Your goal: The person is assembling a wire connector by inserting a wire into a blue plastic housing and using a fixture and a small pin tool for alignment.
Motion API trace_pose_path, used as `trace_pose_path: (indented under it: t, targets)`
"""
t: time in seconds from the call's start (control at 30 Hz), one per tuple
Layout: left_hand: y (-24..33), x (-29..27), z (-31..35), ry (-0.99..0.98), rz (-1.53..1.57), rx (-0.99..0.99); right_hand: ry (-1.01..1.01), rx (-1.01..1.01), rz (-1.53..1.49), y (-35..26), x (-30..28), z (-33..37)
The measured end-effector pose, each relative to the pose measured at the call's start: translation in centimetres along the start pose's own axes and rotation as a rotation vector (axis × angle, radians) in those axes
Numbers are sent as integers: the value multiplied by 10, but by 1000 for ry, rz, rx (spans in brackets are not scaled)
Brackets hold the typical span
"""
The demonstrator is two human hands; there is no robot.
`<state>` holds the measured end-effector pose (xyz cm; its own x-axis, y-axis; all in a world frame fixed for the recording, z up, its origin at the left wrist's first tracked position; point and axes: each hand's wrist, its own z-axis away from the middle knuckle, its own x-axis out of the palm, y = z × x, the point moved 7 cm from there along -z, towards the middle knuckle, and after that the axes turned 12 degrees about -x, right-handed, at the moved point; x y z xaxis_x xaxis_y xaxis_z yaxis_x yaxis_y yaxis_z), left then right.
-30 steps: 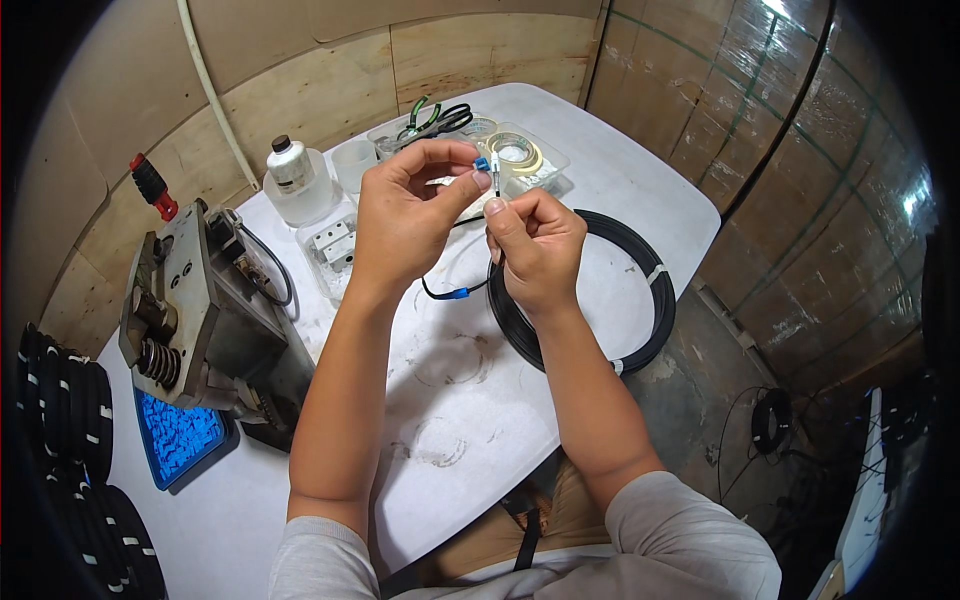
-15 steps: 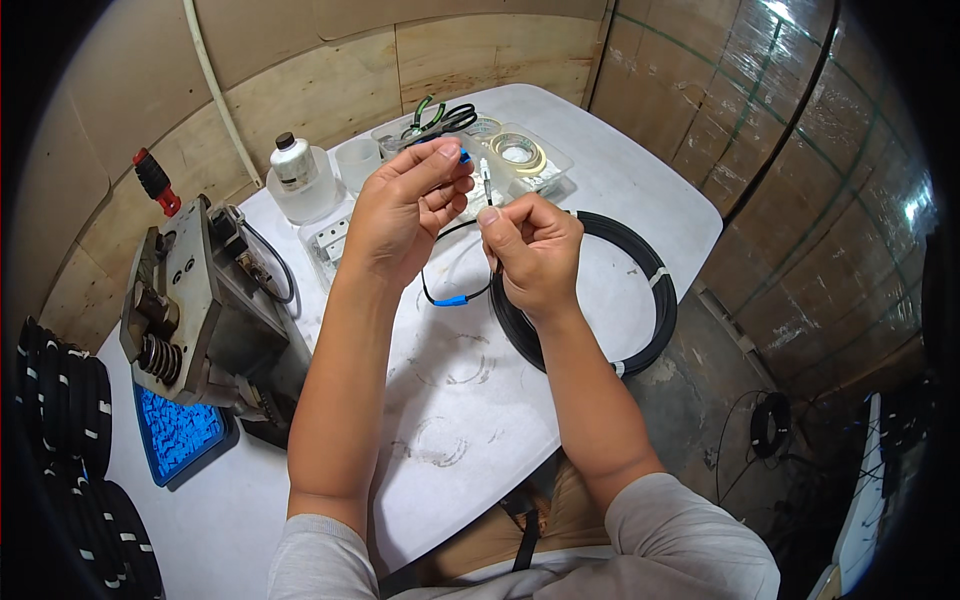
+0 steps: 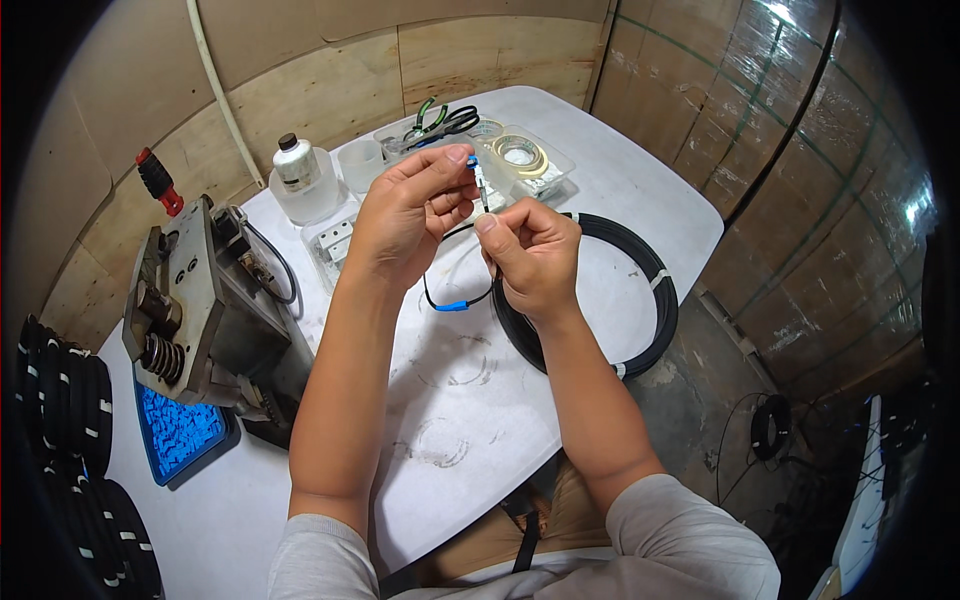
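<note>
My left hand [image 3: 412,210] pinches a small blue connector housing [image 3: 473,161] between thumb and forefinger, its other fingers loosely curled. Just to its right, my right hand [image 3: 537,252] is closed on a thin black cable [image 3: 487,209]. A white and metallic connector tip [image 3: 480,184] rises from that cable and meets the lower side of the blue housing; how far it sits inside is too small to tell. Below the hands, a second blue connector [image 3: 452,306] lies on a loop of the cable. The black cable coil [image 3: 665,310], bound with white ties, rests on the table behind my right hand.
A metal press [image 3: 205,290] with a spring stands at the left, beside a blue tray [image 3: 153,455] of small blue pieces. Farther back are a bottle [image 3: 293,163], a clear cup [image 3: 359,165], scissors [image 3: 460,120] and tape rolls [image 3: 520,152]. Black coils [image 3: 95,400] hang at far left.
The blue housing and the white connector tip, apart before, now touch. My left hand has shifted slightly right and down; my right hand stays nearly in place.
</note>
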<state>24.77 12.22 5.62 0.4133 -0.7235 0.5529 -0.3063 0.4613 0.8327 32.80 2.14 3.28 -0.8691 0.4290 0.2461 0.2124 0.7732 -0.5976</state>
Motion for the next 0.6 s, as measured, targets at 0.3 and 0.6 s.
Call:
trace_pose_path:
  t: [0.3,0.6]
  targets:
    - [0,1,0,-19,6,9,-6,10,-23,3,0,1]
    - [6,-1,2,-4,-7,64,-30,32,-18,3,2,0]
